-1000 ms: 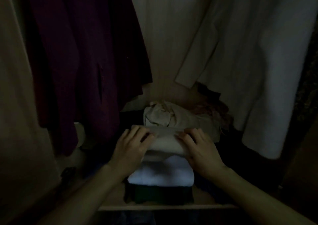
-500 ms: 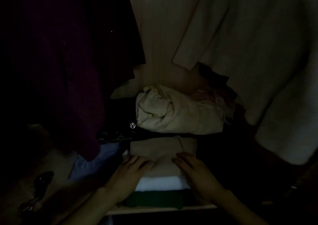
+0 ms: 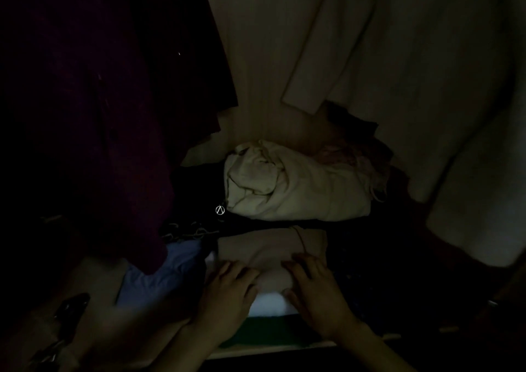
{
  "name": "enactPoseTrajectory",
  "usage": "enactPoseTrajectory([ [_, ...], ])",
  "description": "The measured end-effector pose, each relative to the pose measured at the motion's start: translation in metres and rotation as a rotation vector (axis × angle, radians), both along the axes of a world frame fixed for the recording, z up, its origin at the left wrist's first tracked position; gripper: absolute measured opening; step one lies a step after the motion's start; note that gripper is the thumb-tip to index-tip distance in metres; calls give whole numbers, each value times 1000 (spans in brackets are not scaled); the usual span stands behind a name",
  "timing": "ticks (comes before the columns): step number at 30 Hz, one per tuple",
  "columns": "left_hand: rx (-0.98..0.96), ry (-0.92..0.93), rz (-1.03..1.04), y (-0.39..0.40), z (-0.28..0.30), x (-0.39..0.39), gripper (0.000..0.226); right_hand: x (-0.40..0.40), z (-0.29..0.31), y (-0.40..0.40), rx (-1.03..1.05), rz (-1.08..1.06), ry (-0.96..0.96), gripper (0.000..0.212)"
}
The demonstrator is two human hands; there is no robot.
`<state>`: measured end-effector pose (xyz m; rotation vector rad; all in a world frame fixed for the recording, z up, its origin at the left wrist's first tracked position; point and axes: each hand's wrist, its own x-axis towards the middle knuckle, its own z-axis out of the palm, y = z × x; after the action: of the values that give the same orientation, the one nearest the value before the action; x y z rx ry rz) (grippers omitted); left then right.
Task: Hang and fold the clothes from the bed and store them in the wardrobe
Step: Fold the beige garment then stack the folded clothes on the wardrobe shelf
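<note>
Inside the dim wardrobe, a folded beige garment lies on top of a stack with a white piece and a green piece beneath it. My left hand rests flat on the near left part of the beige garment, fingers spread. On the near right part, my right hand presses down with straight fingers. Both forearms reach in from the bottom edge.
A rumpled cream bundle sits behind the stack. A light blue cloth lies to the left. A dark maroon garment hangs at left, a pale coat at right. The shelf's front edge runs along the bottom.
The view has tilted down and closer. Both hands have slid toward the near end of the beige garment, staying flat on it.
</note>
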<state>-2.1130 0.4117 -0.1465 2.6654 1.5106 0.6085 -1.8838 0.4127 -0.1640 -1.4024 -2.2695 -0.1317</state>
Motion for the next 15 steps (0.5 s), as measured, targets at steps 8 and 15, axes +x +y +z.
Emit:
enactPoseTrajectory([
  [8,-36,-26,87,5,-18,2,45,2,11,-14,-58,-5,-54,54],
  [15,-42,-90,168,-15,7,9,35,3,42,-48,-50,-90,26,67],
])
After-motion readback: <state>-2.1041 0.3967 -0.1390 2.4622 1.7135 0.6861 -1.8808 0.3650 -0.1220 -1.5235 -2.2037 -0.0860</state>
